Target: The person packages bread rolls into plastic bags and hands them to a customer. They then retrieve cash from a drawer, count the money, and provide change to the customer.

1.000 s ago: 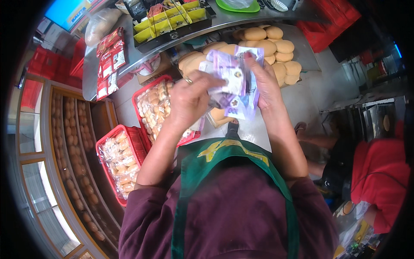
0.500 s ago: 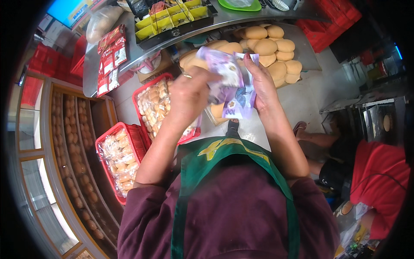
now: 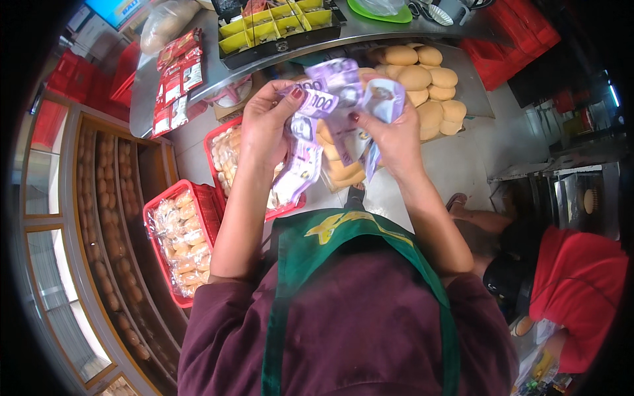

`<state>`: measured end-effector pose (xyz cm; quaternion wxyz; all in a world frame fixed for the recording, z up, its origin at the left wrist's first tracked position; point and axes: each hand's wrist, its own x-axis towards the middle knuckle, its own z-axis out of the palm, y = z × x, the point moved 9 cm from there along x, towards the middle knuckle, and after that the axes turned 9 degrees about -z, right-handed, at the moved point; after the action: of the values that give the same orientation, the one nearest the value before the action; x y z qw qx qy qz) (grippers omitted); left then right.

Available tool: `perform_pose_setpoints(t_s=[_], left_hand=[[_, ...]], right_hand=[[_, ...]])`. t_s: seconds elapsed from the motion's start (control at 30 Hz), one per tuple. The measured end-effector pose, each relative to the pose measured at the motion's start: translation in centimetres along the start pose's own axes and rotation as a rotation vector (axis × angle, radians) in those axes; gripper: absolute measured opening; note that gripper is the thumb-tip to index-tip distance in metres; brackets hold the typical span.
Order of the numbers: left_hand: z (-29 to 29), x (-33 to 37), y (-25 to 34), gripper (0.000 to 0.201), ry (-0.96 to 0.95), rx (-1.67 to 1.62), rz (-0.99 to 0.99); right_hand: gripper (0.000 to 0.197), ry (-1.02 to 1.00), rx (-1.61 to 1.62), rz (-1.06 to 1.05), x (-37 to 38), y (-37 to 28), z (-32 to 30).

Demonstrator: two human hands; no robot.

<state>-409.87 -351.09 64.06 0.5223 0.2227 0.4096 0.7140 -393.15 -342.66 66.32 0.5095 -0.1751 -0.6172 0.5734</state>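
My left hand (image 3: 265, 125) grips several purple banknotes (image 3: 305, 125), the thumb pressed on top and the notes fanning down and to the right. In my right hand (image 3: 398, 140) are more purple banknotes (image 3: 384, 99), bent and pinched under the thumb. Between the two hands the notes overlap, and some are smeared by motion, so I cannot tell which hand holds each one. Both hands are raised in front of the green apron (image 3: 350, 228). Beyond them lie piled round bread buns (image 3: 415, 78), partly hidden by the notes and hands.
A metal table (image 3: 370, 33) holds a black cash tray with yellow compartments (image 3: 281, 30) and red packets (image 3: 178, 82). Red crates (image 3: 212, 228) of bagged bread stand at left, beside a bread display case (image 3: 99, 264). A person in red (image 3: 574, 284) is low at right.
My left hand has moved up and left, away from my right hand, with notes now fanned out in it. My right hand still holds notes and has shifted slightly.
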Motion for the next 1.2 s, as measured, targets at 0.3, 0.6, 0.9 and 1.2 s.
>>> perform_pose_setpoints(t_s=[0.3,0.6,0.9,1.2], left_hand=[[-2.1,-0.4,5.0,0.023,-0.042,-0.091,0.289],[-2.8,-1.9,0.7,0.012,-0.134,0.041,0.044],[3.2,-3.3,0.5,0.013,-0.226,0.053,0.021],[10.1,-9.7,4.3,0.031,-0.318,1.026,0.556]], right_hand=[[0.038,0.089,0.465,0.416,-0.7,3.1,0.5],[0.039,-0.068,0.959,0.321,1.3,3.5,0.4],[0.059,-0.323,1.153,0.429,-1.2,2.0,6.1],[0.052,0.029,0.948,0.669,-3.5,4.8,5.0]])
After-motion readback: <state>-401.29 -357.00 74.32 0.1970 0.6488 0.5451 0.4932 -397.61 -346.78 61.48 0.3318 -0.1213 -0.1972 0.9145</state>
